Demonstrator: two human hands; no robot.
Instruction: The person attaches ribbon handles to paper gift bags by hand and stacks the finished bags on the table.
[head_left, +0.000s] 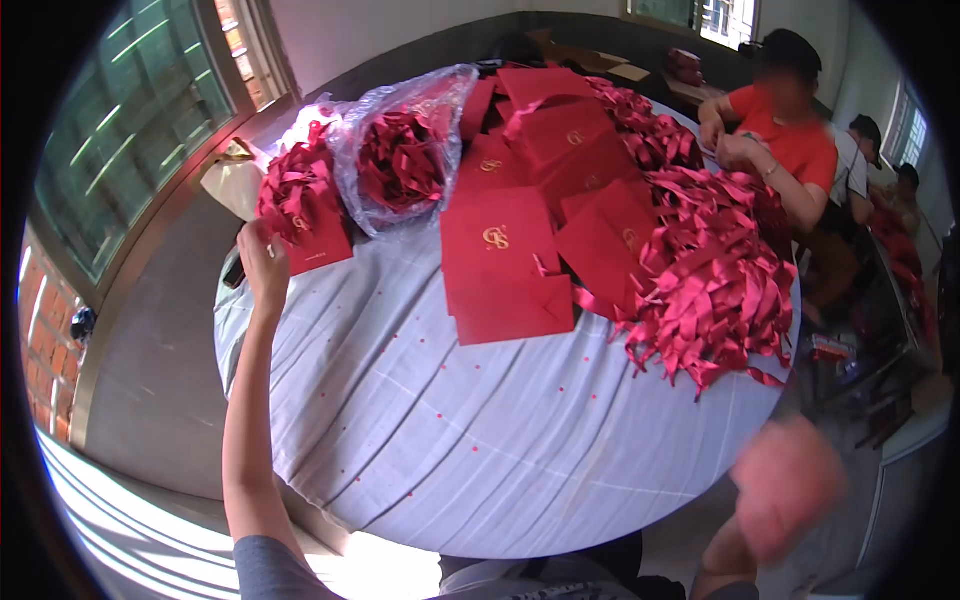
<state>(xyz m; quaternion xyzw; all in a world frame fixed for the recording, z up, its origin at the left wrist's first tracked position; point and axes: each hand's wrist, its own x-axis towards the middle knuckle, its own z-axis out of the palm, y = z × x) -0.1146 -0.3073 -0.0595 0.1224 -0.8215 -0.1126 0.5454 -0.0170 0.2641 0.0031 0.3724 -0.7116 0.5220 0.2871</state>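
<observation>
My left hand point(263, 262) reaches to the far left of the round table. Its fingers are bent together at the edge of a pile of dark red ribbons point(296, 185), which lies on a red paper bag point(325, 245). What the fingertips hold is hidden. Off the table's right front edge is my right hand point(790, 490), smeared by motion, so its fingers do not show clearly. Several flat red paper bags point(500, 270) with gold lettering lie overlapped in the middle, nearest to neither hand.
A clear plastic bag point(350, 190) of red ribbons stands beside the left pile. A large heap of ribbons point(710, 290) covers the table's right side. White cloth with red dots point(420, 430) covers the table. A person in a red shirt point(790, 150) works at the right.
</observation>
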